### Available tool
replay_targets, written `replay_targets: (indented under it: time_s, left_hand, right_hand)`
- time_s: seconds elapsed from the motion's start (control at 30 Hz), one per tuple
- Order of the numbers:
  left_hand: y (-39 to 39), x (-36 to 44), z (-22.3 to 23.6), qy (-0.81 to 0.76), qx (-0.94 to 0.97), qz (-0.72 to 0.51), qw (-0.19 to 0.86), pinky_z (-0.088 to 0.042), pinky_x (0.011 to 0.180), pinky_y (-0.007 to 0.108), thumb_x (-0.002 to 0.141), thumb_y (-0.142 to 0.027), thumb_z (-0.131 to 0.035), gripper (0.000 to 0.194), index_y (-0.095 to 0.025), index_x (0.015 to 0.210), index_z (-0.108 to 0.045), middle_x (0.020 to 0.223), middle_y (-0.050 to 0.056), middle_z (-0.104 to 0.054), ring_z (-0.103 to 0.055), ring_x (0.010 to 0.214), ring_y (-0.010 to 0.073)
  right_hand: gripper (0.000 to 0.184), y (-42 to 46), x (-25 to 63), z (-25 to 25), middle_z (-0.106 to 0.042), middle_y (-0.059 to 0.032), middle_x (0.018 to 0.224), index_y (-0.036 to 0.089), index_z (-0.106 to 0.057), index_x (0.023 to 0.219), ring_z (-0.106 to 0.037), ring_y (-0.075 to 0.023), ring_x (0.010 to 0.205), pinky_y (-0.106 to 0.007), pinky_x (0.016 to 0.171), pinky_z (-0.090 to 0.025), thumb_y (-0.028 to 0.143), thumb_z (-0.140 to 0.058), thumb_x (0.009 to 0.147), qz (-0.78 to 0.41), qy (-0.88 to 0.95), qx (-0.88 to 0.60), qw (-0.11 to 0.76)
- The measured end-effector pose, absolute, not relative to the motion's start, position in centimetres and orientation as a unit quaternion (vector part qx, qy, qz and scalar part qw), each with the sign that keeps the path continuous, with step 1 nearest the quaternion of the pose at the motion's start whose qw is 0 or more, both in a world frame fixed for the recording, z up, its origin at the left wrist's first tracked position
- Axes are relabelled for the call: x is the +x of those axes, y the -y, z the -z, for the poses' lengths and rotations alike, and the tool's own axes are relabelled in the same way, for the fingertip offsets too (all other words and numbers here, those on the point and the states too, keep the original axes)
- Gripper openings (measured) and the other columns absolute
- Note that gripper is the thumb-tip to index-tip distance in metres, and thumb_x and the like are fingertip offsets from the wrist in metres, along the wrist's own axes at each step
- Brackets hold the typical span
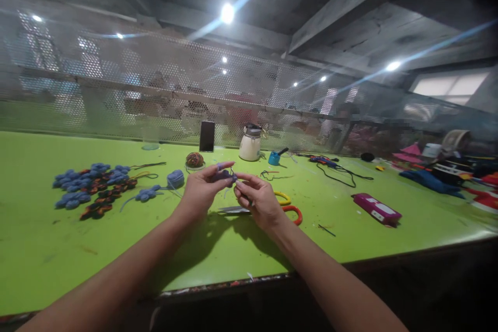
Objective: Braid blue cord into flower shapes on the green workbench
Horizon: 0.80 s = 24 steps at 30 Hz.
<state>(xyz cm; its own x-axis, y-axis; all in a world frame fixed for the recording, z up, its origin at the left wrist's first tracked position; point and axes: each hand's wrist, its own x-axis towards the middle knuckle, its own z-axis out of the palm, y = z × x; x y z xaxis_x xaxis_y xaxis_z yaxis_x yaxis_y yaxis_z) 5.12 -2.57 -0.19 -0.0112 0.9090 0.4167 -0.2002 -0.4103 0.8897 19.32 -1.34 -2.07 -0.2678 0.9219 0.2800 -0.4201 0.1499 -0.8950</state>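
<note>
Over the middle of the table my left hand (198, 191) pinches a small piece of blue crochet work (230, 177), a strand of yarn across its raised index finger. Close against it, my right hand (259, 198) has its fingers closed round what looks like a slim crochet hook (232, 169); only a shiny bit shows. A ball of blue yarn (176, 179) lies left of my hands, beside a blue crocheted flower (148, 193). Farther left is a pile of blue flowers (72, 199) and dark orange-brown ones (101, 202). Scissors (292, 212) with red and yellow handles lie partly hidden beneath my right hand.
A multicoloured yarn ball (194, 160), a phone (207, 136), a cream jug (249, 145) and a blue pot (274, 158) stand behind. To the right are a corded glue gun (324, 161), a purple box (376, 209) and heaped fabric (431, 181). A perforated screen (187, 78) borders the green table (128, 259).
</note>
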Motion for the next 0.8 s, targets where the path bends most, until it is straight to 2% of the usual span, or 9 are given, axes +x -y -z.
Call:
replay_targets:
  time_s: [0.07,0.17,0.3,0.5,0.63,0.8]
  left_hand:
    - [2.5,5.0,0.0,-0.281,0.473,-0.628,0.550,-0.044,0.076,0.027,0.060,-0.014,-0.076,0.043,-0.018,0.102,-0.068,0.076,0.001,-0.065,-0.059,0.075,0.0132]
    - [2.4,4.6,0.0,-0.246,0.442,-0.613,0.607,-0.044,0.075,0.022,0.060,-0.011,-0.075,0.041,-0.017,0.100,-0.068,0.079,0.002,-0.067,-0.061,0.076,0.0111]
    - [2.4,4.2,-0.2,-0.243,0.456,-0.612,0.599,-0.044,0.072,0.020,0.059,-0.010,-0.076,0.037,-0.016,0.095,-0.070,0.074,0.001,-0.067,-0.060,0.072,0.0093]
    - [2.7,4.2,-0.8,-0.260,0.463,-0.618,0.580,-0.044,0.072,0.022,0.053,-0.009,-0.079,0.035,-0.014,0.088,-0.072,0.069,0.001,-0.067,-0.060,0.068,0.0101]
    - [2.7,4.1,-0.8,-0.264,0.470,-0.615,0.575,-0.044,0.071,0.022,0.053,-0.009,-0.079,0.033,-0.015,0.085,-0.072,0.069,0.001,-0.068,-0.060,0.067,0.0099]
    - [2.3,4.1,-0.3,-0.249,0.469,-0.605,0.593,-0.043,0.071,0.020,0.060,-0.010,-0.075,0.031,-0.015,0.090,-0.071,0.072,0.001,-0.069,-0.060,0.069,0.0093]
  right_hand:
    - [0.030,1.6,19.2,2.0,-0.057,0.0023,0.057,0.015,-0.066,0.095,-0.040,-0.0037,0.042,-0.017,0.040,-0.027,0.025,-0.071,0.067,-0.579,0.532,-0.237,0.571]
    - [0.030,1.8,19.3,1.7,-0.058,0.0016,0.057,0.015,-0.066,0.097,-0.041,-0.0046,0.042,-0.018,0.039,-0.029,0.026,-0.070,0.070,-0.531,0.568,-0.241,0.581]
    - [0.033,1.8,19.6,1.3,-0.059,0.0016,0.055,0.014,-0.066,0.100,-0.041,-0.0048,0.039,-0.019,0.038,-0.032,0.027,-0.069,0.070,-0.470,0.611,-0.259,0.582]
    - [0.032,1.8,20.2,1.1,-0.060,0.0012,0.057,0.014,-0.067,0.100,-0.045,-0.0054,0.040,-0.019,0.038,-0.036,0.025,-0.068,0.071,-0.401,0.655,-0.270,0.581]
    - [0.029,1.8,20.2,1.2,-0.057,0.0021,0.054,0.014,-0.068,0.099,-0.042,-0.0047,0.039,-0.019,0.038,-0.034,0.024,-0.067,0.072,-0.402,0.654,-0.264,0.583]
    - [0.028,2.0,19.8,1.2,-0.055,0.0029,0.053,0.014,-0.068,0.098,-0.039,-0.0041,0.038,-0.019,0.037,-0.030,0.024,-0.067,0.072,-0.437,0.638,-0.256,0.580]
